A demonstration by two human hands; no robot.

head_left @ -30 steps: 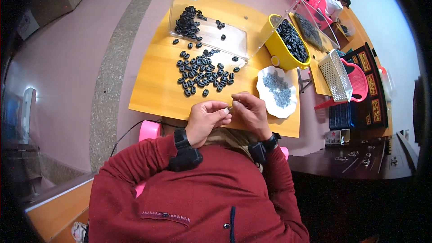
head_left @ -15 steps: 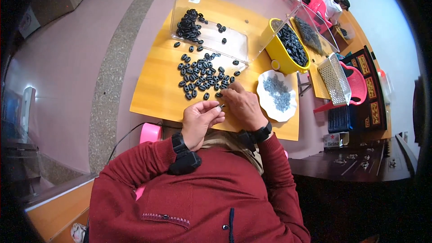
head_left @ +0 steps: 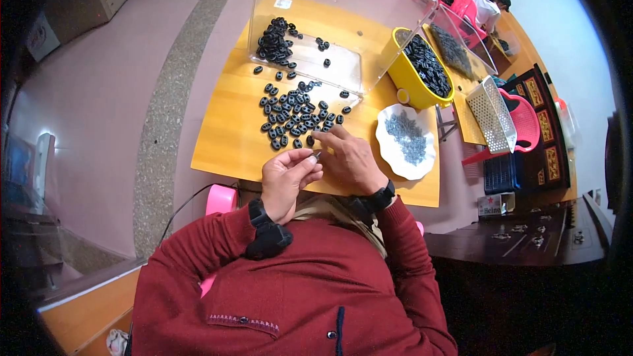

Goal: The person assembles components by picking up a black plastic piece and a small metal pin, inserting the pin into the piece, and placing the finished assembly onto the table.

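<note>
My left hand [head_left: 282, 181] is closed in a pinch, with a small dark piece [head_left: 317, 155] sticking out between thumb and forefinger; its kind is too small to make out. Close by on the right, my right hand [head_left: 356, 160] reaches over the table with fingers stretched out. Its forefinger tip touches or nearly touches a black oval two-hole piece [head_left: 310, 140], which looks like a cord lock body; the thumb is mostly hidden. Many similar black pieces [head_left: 290, 113] lie scattered beyond my hands. Right of my right hand, a white scalloped plate [head_left: 388, 158] holds a heap of tiny grey parts.
A clear plastic box [head_left: 330, 6] on its side stands at the table's far edge, with more black pieces inside. The yellow tub [head_left: 407, 78] at the right is filled with dark parts. A white perforated basket [head_left: 489, 115] and a pink chair [head_left: 524, 122] stand farther right.
My right hand has shifted slightly left, and the black piece at its fingertip has moved left with it. My left hand keeps its pinch, a little farther left.
</note>
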